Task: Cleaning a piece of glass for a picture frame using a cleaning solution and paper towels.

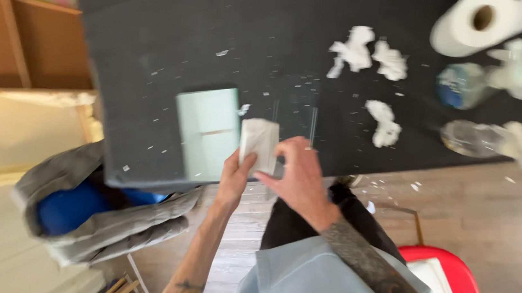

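Observation:
Both hands hold a folded white paper towel (259, 142) over the near edge of a black table (176, 34). My left hand (234, 177) pinches its lower left corner. My right hand (296, 173) grips its right side, fingers curled around it. Just left of the paper lies a pale green rectangular block (206, 132) on the table. The view is motion-blurred.
Crumpled white paper wads (370, 56) and scraps litter the table. A paper towel roll (481, 22) and two spray bottles (489, 79) lie at the right. A grey bag with blue contents (83, 208) sits lower left, a red seat (453, 283) lower right, wooden shelves (20, 37) at left.

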